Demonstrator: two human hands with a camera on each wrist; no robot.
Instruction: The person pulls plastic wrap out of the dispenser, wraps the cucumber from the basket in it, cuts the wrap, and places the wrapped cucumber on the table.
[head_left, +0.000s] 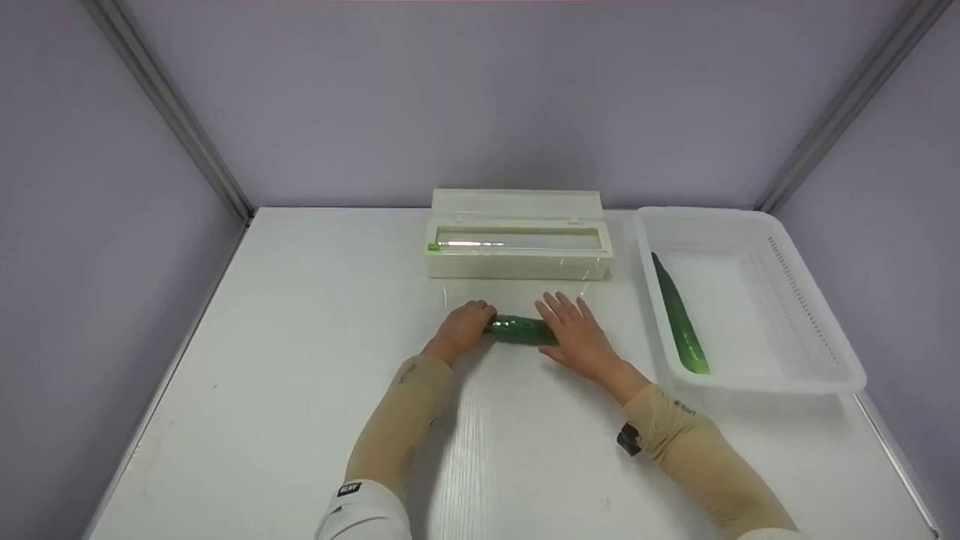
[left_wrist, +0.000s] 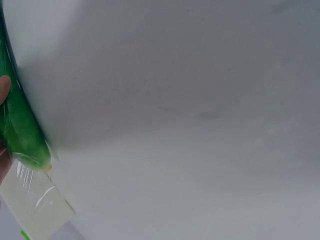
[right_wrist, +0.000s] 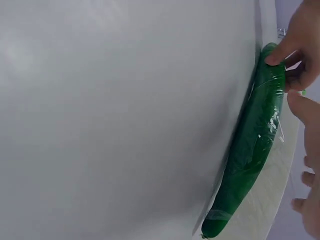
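Observation:
A short green cucumber [head_left: 519,330] wrapped in clear film lies crosswise on the white table [head_left: 300,360], just in front of the film dispenser. My left hand [head_left: 466,324] grips its left end with curled fingers. My right hand [head_left: 574,330] rests flat on its right part, fingers straight and spread. In the right wrist view the glossy wrapped cucumber [right_wrist: 255,145] runs up the frame, with the left hand [right_wrist: 302,35] pinching its far end and the right hand's fingers [right_wrist: 302,107] beside it. In the left wrist view the cucumber [left_wrist: 17,120] shows at the left edge.
A white cling film dispenser box [head_left: 517,262] stands open at the back centre, and a sheet of film [head_left: 510,292] lies in front of it. At the right a white perforated basket [head_left: 772,384] holds a long cucumber [head_left: 681,321]. Grey walls enclose the table.

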